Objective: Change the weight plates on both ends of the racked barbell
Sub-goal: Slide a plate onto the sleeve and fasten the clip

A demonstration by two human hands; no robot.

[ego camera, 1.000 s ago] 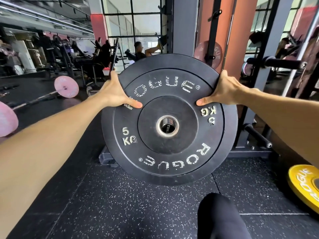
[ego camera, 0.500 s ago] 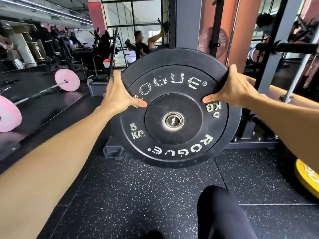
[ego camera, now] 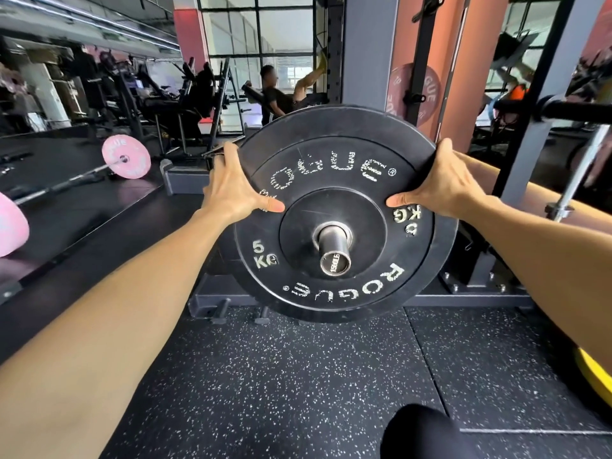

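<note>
We've got the black plate (ego camera: 344, 213) pinched at 10 and 2 by left hand (ego camera: 231, 187) and right hand (ego camera: 440, 183), sleeve (ego camera: 332, 248) poking straight at us through its hole.

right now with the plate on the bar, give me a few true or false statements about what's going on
1. The black plate reads 5 kg. True.
2. The bar's sleeve end pokes out through the plate's centre hole. True.
3. Only the left hand holds the plate. False: the right hand grips its opposite edge too.
4. A yellow plate lies on the floor at the right. True.
5. The barbell on the floor at the left carries a green plate. False: that pink plate is pink.
</note>
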